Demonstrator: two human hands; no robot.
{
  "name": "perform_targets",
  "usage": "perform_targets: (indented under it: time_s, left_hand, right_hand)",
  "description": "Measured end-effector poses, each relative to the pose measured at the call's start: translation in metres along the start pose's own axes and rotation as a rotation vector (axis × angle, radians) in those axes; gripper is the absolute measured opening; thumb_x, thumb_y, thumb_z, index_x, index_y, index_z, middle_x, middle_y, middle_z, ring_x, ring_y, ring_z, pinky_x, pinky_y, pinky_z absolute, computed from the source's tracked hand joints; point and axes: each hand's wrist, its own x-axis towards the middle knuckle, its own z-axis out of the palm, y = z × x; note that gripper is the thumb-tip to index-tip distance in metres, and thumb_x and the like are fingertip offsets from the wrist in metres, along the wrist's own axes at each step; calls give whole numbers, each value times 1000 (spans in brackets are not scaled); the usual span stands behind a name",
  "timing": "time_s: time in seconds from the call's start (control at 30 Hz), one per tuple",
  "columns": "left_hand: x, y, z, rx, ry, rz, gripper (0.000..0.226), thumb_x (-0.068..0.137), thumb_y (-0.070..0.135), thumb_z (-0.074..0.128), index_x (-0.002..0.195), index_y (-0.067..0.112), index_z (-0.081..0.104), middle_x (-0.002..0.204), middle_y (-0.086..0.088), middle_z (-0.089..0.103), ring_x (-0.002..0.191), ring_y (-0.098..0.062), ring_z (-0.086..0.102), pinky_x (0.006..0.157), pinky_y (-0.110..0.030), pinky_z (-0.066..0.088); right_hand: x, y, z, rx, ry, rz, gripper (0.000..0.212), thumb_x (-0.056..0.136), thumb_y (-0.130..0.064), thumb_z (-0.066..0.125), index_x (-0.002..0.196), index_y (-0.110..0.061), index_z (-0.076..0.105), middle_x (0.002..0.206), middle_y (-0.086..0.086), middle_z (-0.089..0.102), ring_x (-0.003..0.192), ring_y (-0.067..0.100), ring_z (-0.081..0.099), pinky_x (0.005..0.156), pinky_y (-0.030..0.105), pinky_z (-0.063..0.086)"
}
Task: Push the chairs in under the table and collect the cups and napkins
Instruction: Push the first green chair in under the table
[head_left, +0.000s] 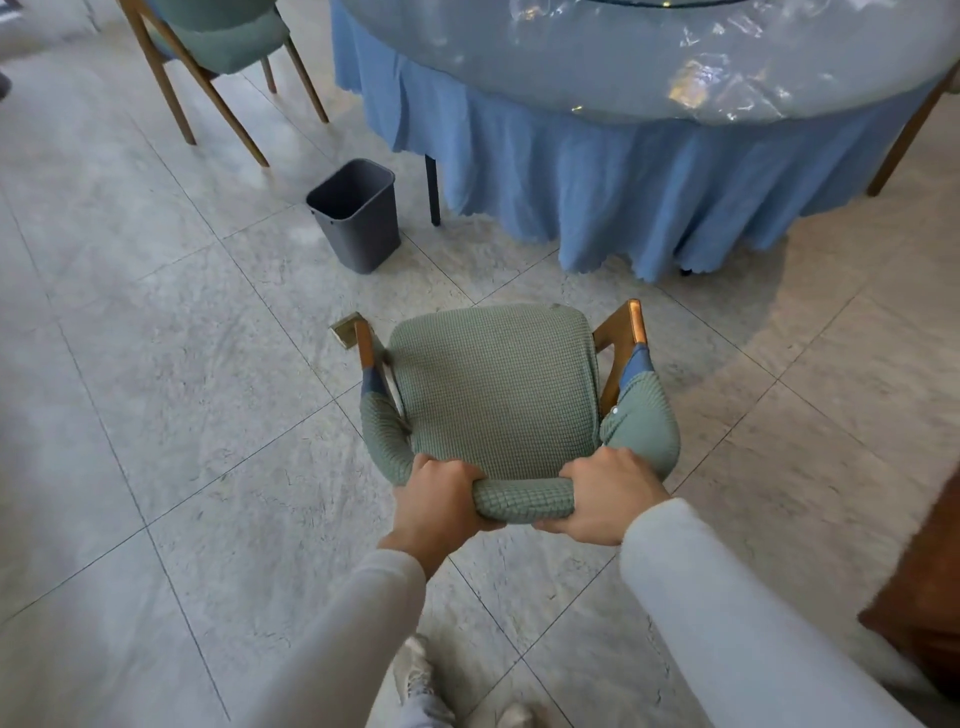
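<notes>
Hands: left hand and right hand clamp the green chair backrest.
Ahead: round table, well apart.
Progress: chair not yet tucked; cups, napkins unseen.

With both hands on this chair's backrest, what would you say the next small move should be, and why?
Probably push the green chair straight ahead toward the blue-skirted table. Both the left hand and right hand grip its backrest, the seat faces the table, and bare floor separates them. The grey bin stands off to the left.
</notes>
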Motion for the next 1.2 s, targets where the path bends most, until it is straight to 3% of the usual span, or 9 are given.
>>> perform_targets:
  time_s: [0.27, 0.37, 0.47, 0.57, 0.63, 0.8, 1.2]
  left_hand:
    - [36, -58, -43, 39, -118, 94, 47, 70, 66, 79, 106, 36, 74, 95, 19, 73, 99, -9, 62, 95, -33, 52]
    - [62, -81, -69, 42, -134, 137, 44, 69, 64, 80, 102, 35, 75, 86, 19, 75, 94, -2, 64, 93, -32, 54]
    - [74, -90, -88, 89, -127, 92, 40, 68, 63, 82, 99, 37, 75, 84, 20, 74, 101, -7, 61, 100, -52, 49]
    - [65, -77, -80, 119, -91, 65, 27, 77, 44, 80, 101, 37, 70, 98, 20, 67, 113, -15, 54, 104, -75, 27]
    - [57, -58, -74, 178, -82, 64, 26, 79, 41, 75, 104, 37, 67, 102, 19, 64, 118, -17, 49, 101, -84, 16]
    - [72, -40, -77, 224, -99, -26, 19, 82, 45, 74, 93, 30, 69, 82, 15, 57, 113, -21, 48, 102, -87, 8]
    - [168, -45, -103, 241, -45, 5, 8, 87, 35, 73, 92, 31, 70, 82, 14, 61, 114, -22, 48, 103, -87, 11]
  right_hand:
    - [19, -54, -7, 100, 101, 143, 65, 74, -78, 61, 99, -18, 65, 95, 5, 67, 93, 28, 63, 80, 38, 53]
    - [41, -75, -11, 123, 185, 240, 61, 73, -75, 65, 103, -22, 61, 101, 2, 67, 100, 27, 62, 92, 40, 46]
    - [59, -99, -10, 140, 256, 452, 63, 67, -77, 69, 106, -28, 62, 110, -3, 66, 117, 26, 53, 114, 54, 20]
    - [66, -116, -9, 203, 261, 633, 58, 65, -72, 75, 108, -34, 65, 121, -8, 62, 133, 27, 38, 110, 74, 2]
    - [68, -118, -10, 219, 236, 661, 57, 65, -72, 74, 107, -35, 65, 122, -10, 61, 136, 25, 35, 109, 76, 2]
    - [78, -111, -17, 201, 222, 674, 56, 62, -78, 70, 98, -35, 67, 110, -13, 63, 122, 20, 44, 110, 74, 5]
    - [155, -79, -60, 243, 233, 730, 48, 65, -70, 77, 94, -33, 68, 103, -9, 61, 115, 23, 48, 110, 77, 3]
